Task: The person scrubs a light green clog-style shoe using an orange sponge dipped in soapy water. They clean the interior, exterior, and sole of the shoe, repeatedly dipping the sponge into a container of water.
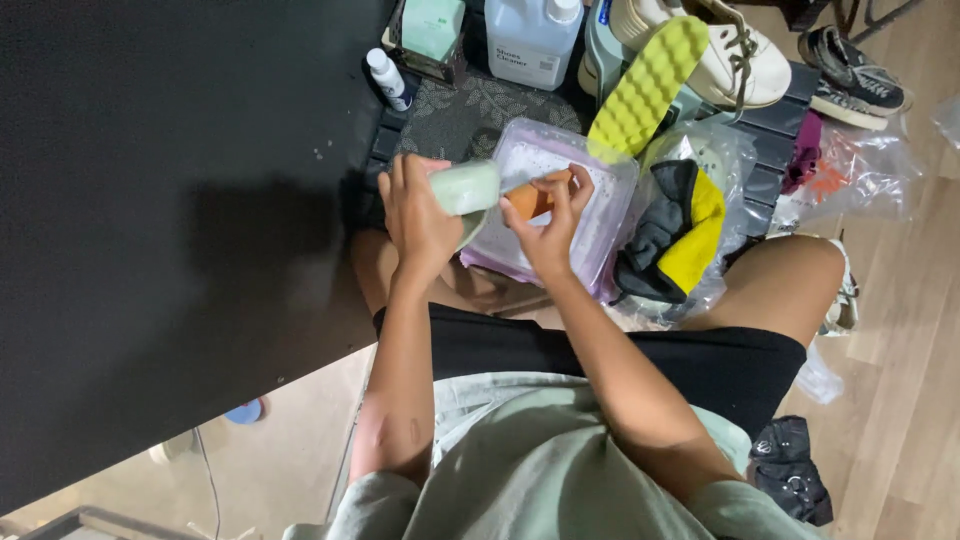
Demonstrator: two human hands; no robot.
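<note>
Hands at the middle of my view, held over a clear plastic tub with a purple tint. My left hand has its fingers clamped around a pale green bottle, which lies tilted sideways toward the right. My right hand pinches a small orange object between thumb and fingertips, just beside the bottle's end; I cannot tell whether the two touch. To the right of the tub lies a grey and yellow cloth in a clear bag. Beyond the tub a yellow-green insole leans up, with a white shoe and a white jug behind. A black table fills the left side.
</note>
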